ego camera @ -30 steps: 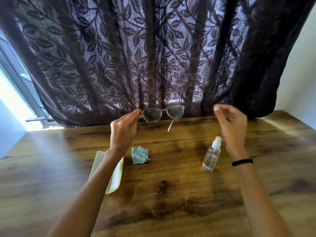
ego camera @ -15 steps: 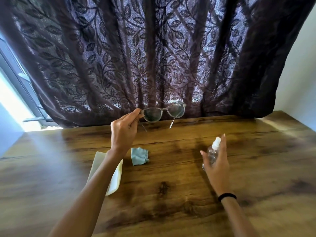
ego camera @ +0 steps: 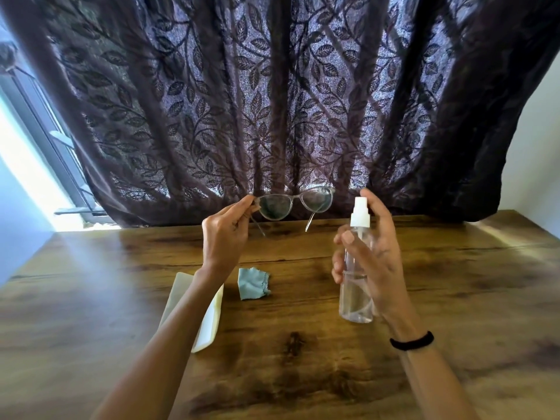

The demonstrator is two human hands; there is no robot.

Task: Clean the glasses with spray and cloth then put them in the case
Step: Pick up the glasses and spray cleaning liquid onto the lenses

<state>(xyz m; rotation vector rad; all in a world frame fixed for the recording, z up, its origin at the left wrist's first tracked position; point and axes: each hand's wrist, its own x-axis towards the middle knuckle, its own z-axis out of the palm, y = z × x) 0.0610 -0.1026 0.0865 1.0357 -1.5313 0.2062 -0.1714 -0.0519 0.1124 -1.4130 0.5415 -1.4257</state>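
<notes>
A bright window with a grey frame (ego camera: 45, 140) is cut off at the left edge, its panes washed out by glare. A dark purple lace curtain with a leaf pattern (ego camera: 272, 101) hangs behind a brown wooden table (ego camera: 91, 298).

On the table lies a pale cream, oblong glasses case (ego camera: 209, 325), much of it hidden under the person's left forearm; whether it is open or closed cannot be made out. The left hand (ego camera: 225, 237) pinches the clear-framed, cat-eye glasses (ego camera: 295, 201) at their left end between thumb and forefinger, holding them up in front of the curtain's hem, above the table's far side. Both arms of the glasses are unfolded and point down toward the person. The lenses look hazy, though the curtain behind makes this hard to judge.

A small, crumpled light-blue cloth (ego camera: 253, 283) lies on the table just right of the case.

The right hand (ego camera: 375, 253) is wrapped round a clear plastic spray bottle with a white nozzle (ego camera: 356, 298), upright and partly filled, forefinger raised behind the nozzle. Whether its base is clear of the table is uncertain. A black band (ego camera: 412, 341) circles the right wrist. A white wall (ego camera: 533, 147) is cut off at right.
</notes>
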